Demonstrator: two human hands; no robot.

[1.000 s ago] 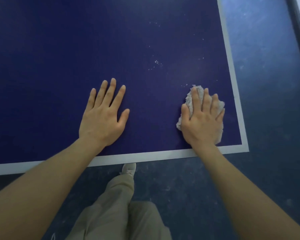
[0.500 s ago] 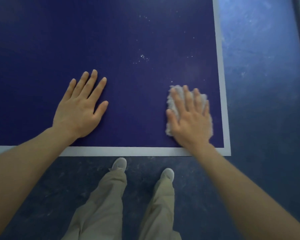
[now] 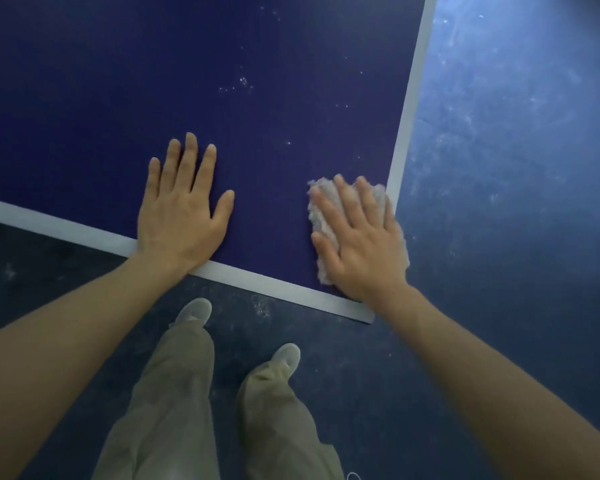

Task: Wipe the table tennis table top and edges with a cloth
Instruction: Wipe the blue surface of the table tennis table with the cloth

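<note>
Grip: right hand (image 3: pixel 359 242) flat, fingers straight and slightly spread, palm pressing down on cloth (image 3: pixel 321 216); nothing curled round it, held by pressure alone. Left hand (image 3: pixel 181 213) likewise flat and open, palm down on bare table top (image 3: pixel 118 98), heel touching white line at near edge; carrying nothing, apparently bracing.

Item: cloth, pale grey-white, fluffy, bunched into a rough pad. Location: near right corner of table top, far right corner of pad touching white side line (image 3: pixel 407 109), near end close to white end line (image 3: pixel 257 280). Mostly covered by hand; far edge and left edge visible.

Surface condition: dark blue, with scattered white specks (image 3: pixel 243 81) further in from the cloth, toward the far part of the right side. Specks small; nature not discernible.

Surroundings: blue floor (image 3: pixel 516 168) beyond right edge; beige trousers and light shoes below near edge.

Step in hand, judged: wiping of corner area and adjoining lines.

Method notes, as judgement:
- Keep palm pressure even so pad does not roll or slip out from under fingers.
- Overlap strokes; carry them right over both white lines to the very corner.
- Fold part of pad over the lip for the edge faces, not visible from above.
- Work next toward specks, sweeping off the right edge rather than inward.
- Keep bracing hand on unwiped or dry area to avoid fresh marks.
</note>
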